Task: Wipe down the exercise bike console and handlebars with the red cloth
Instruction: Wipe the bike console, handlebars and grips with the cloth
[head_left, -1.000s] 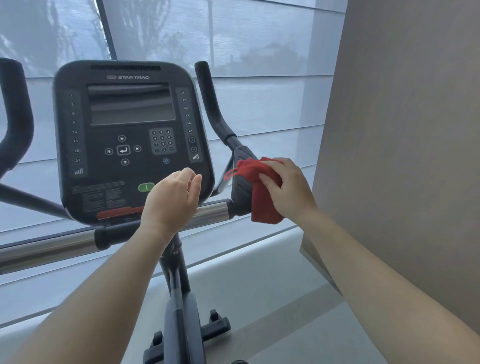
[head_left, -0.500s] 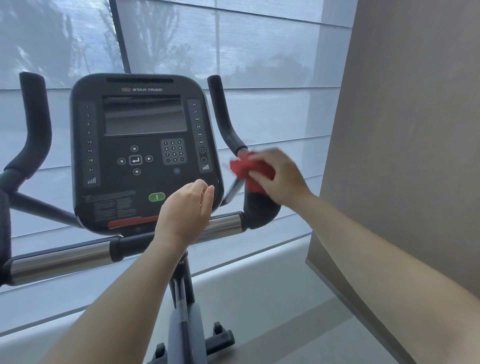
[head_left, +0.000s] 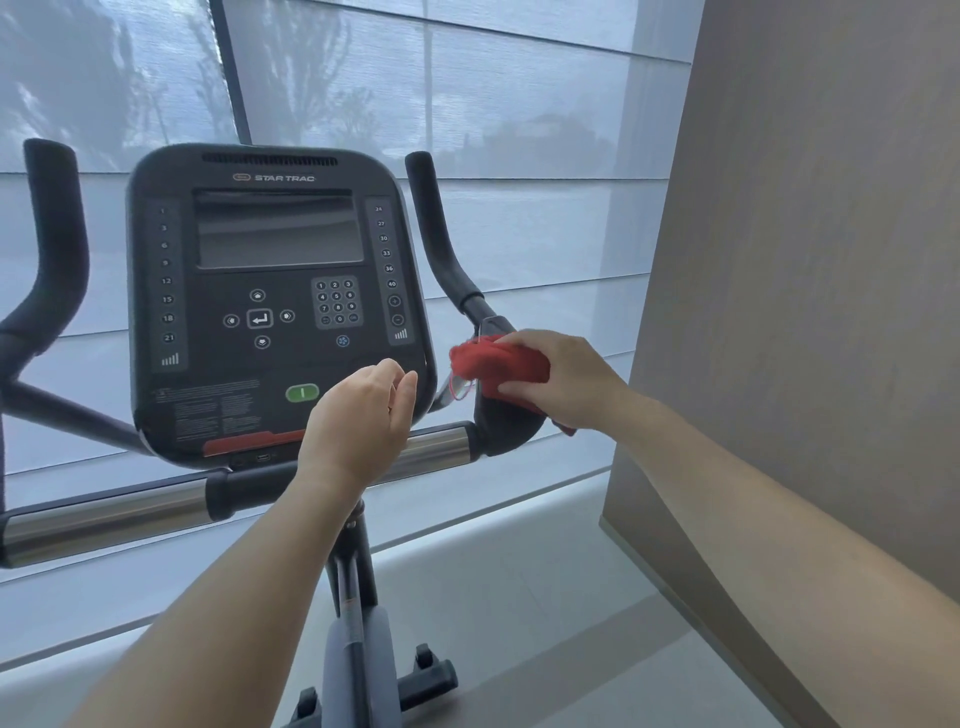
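My right hand (head_left: 566, 384) grips the cloth (head_left: 493, 366), bunched against the handlebar (head_left: 506, 423) bend right of centre. It looks soft, light and floppy, so a full-palm hold probably suits. My left hand (head_left: 358, 421) hovers loosely curled and empty before the console (head_left: 208, 312).

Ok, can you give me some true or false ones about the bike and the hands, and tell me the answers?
1. The right hand holds the red cloth. True.
2. The cloth is wiping the screen. False: it is pressed against the bend of the right handlebar, beside the panel.
3. The left hand holds a spray bottle. False: it holds nothing, and its fingers are loosely curled.
4. The screen is dark. True.
5. The green button is above the screen. False: it is below it.
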